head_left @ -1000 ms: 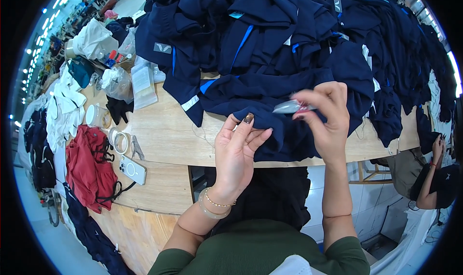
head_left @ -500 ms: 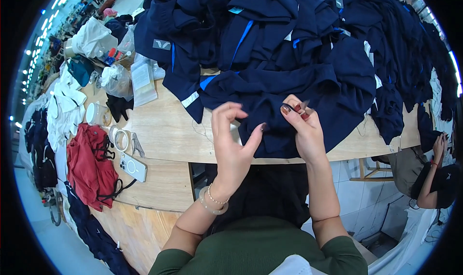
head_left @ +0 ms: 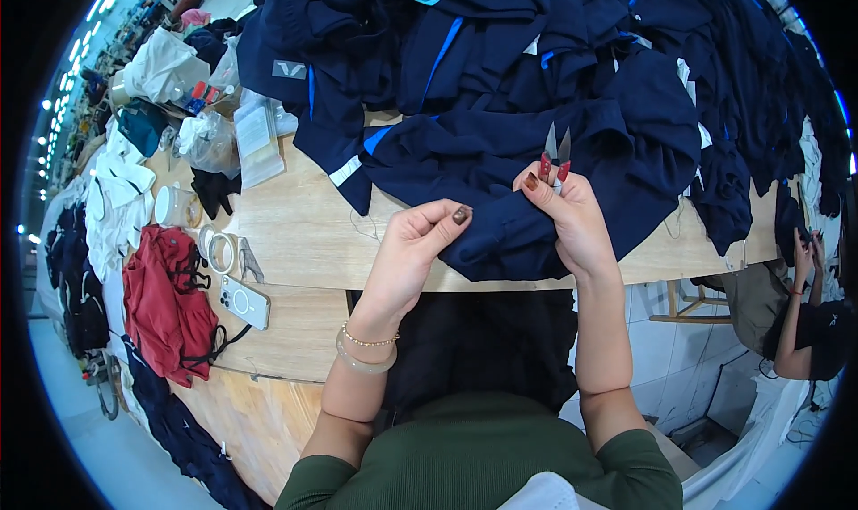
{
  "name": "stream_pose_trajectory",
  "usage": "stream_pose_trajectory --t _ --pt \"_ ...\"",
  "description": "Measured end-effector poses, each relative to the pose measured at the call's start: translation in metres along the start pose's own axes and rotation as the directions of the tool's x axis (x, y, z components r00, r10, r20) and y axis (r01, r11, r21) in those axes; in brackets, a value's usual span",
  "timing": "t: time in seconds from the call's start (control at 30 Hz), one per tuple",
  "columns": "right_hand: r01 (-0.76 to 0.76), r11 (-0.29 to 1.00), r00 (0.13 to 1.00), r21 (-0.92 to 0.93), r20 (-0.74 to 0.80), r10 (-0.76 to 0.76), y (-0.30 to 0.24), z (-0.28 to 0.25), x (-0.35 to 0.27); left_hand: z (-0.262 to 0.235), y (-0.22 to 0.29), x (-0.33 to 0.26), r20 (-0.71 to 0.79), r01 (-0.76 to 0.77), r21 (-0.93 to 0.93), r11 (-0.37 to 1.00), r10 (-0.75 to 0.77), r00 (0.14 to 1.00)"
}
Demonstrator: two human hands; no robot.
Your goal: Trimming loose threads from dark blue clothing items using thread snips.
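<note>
My right hand [head_left: 581,219] is closed around a pair of red-handled thread snips [head_left: 556,157]. Both blades point away from me and stand slightly apart. To its left, my left hand [head_left: 411,251] has thumb and forefinger pinched together; what is between them, if anything, is too small to make out. Under and beyond both hands a navy garment [head_left: 500,237] lies rumpled along the near table edge, with a blue inset and a white label at its left end. My left hand is just above its near-left edge.
A heap of navy garments [head_left: 357,45] covers the far table [head_left: 295,233]. At left lie a red garment [head_left: 165,304], a phone [head_left: 244,302], tape rolls [head_left: 221,252] and plastic bags [head_left: 207,143]. A wooden stool [head_left: 684,304] and another person [head_left: 809,331] are at right.
My left hand has gone from spread fingers to a pinch. The snips in my right hand have turned so their blades point away from me. The view has shifted slightly.
</note>
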State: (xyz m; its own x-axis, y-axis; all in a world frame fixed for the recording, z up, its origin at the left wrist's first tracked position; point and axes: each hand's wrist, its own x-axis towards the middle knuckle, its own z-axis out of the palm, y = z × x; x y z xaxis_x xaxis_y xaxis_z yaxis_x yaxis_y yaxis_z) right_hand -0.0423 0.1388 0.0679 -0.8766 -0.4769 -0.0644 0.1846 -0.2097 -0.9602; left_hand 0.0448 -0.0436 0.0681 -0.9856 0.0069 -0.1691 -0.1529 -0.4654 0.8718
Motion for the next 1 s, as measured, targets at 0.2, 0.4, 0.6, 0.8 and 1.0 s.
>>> stream_pose_trajectory --t 0.2,0.4,0.6,0.8,1.0 --pt "0.021 0.99 1.0 -0.141 0.026 -0.017 0.014 0.007 0.019 0.004 -0.006 0.003 -0.012 0.197 -0.056 0.979 -0.198 0.98" --pt "0.321 0.798 0.835 -0.51 -0.245 -0.493 -0.014 0.008 -0.005 0.011 -0.006 -0.002 -0.111 0.046 -0.317 0.947 -0.086 0.99" --pt "0.363 0.666 0.861 -0.651 -0.038 -0.506 -0.014 0.038 -0.023 0.025 -0.004 -0.003 -0.123 -0.001 -0.377 0.926 -0.049 0.991" --pt "0.382 0.586 0.807 -0.714 -0.051 -0.588 -0.006 0.037 -0.02 0.032 -0.01 -0.001 -0.186 -0.036 -0.309 0.95 -0.024 0.982" --pt "0.139 0.99 0.98 -0.012 -0.14 -0.139 -0.02 0.016 -0.021 0.027 -0.016 0.002 -0.129 0.007 -0.385 0.923 -0.061 0.99"
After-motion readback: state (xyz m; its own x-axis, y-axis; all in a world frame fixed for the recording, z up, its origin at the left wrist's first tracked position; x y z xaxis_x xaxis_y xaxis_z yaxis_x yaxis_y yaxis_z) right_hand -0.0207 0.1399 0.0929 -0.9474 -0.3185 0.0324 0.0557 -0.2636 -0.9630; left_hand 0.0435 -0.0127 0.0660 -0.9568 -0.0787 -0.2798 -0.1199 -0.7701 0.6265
